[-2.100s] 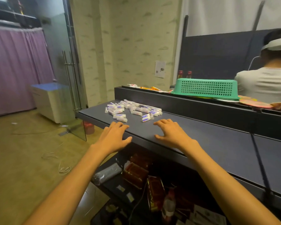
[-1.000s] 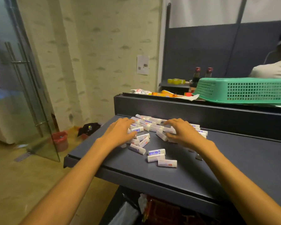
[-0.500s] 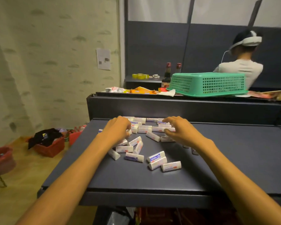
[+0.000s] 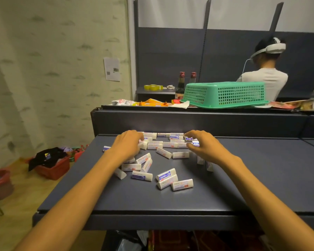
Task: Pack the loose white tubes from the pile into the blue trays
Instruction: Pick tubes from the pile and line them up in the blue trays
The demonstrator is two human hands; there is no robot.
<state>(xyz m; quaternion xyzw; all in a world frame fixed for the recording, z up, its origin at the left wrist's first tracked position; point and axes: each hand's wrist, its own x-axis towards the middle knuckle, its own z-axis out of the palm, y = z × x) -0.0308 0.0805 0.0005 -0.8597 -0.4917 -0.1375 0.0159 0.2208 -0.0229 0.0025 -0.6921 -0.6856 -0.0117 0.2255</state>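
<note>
Your left hand sits curled over the 9 o'clock edge of the white tubes scattered on the dark table. Your right hand is curled at 3 o'clock, pinching one. Can't tell if the left actually holds any.

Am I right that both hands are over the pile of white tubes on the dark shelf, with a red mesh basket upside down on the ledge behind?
Nearly. The head view shows the mesh basket is green, not red. The rest holds: the left hand and right hand are over the pile of white tubes on the dark shelf, and the basket lies upside down on the ledge behind.
</note>
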